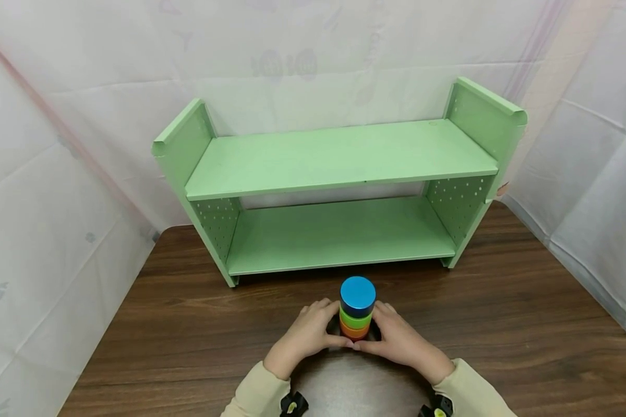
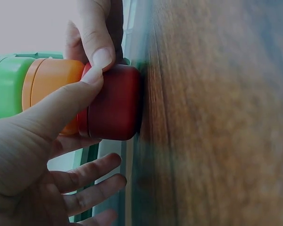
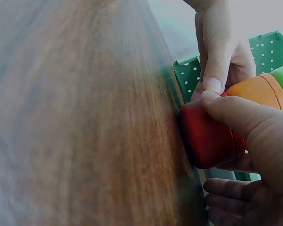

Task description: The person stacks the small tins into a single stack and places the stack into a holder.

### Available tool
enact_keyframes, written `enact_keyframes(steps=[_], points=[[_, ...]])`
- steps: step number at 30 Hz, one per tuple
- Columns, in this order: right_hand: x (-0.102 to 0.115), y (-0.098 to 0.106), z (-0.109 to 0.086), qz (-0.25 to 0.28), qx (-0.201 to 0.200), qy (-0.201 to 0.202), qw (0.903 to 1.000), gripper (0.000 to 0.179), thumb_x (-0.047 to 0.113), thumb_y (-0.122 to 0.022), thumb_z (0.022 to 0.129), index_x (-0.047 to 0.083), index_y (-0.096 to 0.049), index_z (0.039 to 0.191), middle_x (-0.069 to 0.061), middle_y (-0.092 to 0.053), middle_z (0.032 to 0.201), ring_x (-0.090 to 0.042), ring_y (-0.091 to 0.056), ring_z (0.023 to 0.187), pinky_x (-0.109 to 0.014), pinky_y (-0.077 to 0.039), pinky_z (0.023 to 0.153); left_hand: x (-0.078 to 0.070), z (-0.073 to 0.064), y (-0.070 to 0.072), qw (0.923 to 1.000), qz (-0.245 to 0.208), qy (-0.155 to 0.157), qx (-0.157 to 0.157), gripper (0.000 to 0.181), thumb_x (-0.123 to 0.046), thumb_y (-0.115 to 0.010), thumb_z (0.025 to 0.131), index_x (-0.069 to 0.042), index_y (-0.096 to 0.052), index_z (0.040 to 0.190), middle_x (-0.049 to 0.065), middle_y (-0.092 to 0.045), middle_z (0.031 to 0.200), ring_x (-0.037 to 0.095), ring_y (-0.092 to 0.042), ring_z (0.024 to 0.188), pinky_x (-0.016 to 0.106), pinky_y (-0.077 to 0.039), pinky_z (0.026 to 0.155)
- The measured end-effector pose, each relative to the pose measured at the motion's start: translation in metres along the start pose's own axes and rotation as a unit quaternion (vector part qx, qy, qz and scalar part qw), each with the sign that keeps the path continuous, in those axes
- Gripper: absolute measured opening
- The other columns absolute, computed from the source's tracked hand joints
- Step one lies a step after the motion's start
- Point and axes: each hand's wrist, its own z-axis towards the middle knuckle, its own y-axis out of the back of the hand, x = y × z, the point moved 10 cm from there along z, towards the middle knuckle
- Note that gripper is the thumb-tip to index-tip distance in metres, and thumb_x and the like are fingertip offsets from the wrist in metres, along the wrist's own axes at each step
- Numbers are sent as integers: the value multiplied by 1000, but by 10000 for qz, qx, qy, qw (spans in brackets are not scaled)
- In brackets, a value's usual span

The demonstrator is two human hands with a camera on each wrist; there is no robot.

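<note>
A stack of small round jars stands upright on the brown wooden table (image 1: 188, 336). From top to bottom come a blue jar (image 1: 357, 294), a green jar (image 1: 356, 321), an orange jar (image 1: 353, 332) and a red jar (image 2: 115, 106). My left hand (image 1: 309, 331) holds the red jar from the left, thumb across its front near the top and a finger behind. From the right, my right hand (image 1: 398, 337) grips the same jar in a similar way. The two thumb tips meet at its front. In both wrist views the lower fingers are spread away from the jar.
Behind the stack stands a green two-tier shelf (image 1: 339, 231) with raised, perforated side panels. Whitish sheeting (image 1: 83, 231) hangs behind and on both sides of the table.
</note>
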Motion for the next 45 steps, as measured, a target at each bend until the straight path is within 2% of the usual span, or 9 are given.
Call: enact_keyframes(steps=[6,12,24,33,45], points=[[-1,0,0,-69,30,-92,9999,67,45,-75,78,15,-51,132,-9,-53,125,-31,-48,118,-53,-45,92,0,0,0,10000,-14,5,5,64,-40,-80,74,-13,-57,127,12,-59,122,35,-54,117,60,-40,94],[1,1,-1,-141,38,-156,9998,66,41,-77,78,13,-51,132,-9,-52,122,-30,-48,116,-52,-45,91,0,2,-1,10000,47,-21,19,62,-38,-81,73,-13,-59,125,10,-60,117,32,-56,112,58,-42,93],[3,3,0,-73,43,-202,9998,69,41,-77,77,14,-49,134,-11,-52,122,-32,-48,116,-54,-45,91,3,4,-3,9999,-57,25,151,64,-38,-80,74,-14,-56,129,13,-59,127,36,-51,122,60,-39,97],[5,4,-1,-116,26,-176,9998,69,39,-77,78,13,-48,134,-11,-53,124,-33,-48,118,-55,-45,91,1,3,-2,9999,-35,14,127,63,-41,-78,75,-16,-57,129,9,-61,122,31,-55,116,57,-41,95],[4,2,-2,-123,55,-162,9998,68,47,-74,78,14,-49,133,-11,-52,124,-33,-47,118,-55,-45,90,-1,1,-4,9999,-30,32,159,64,-42,-77,75,-15,-56,130,9,-60,124,31,-55,116,56,-41,96]])
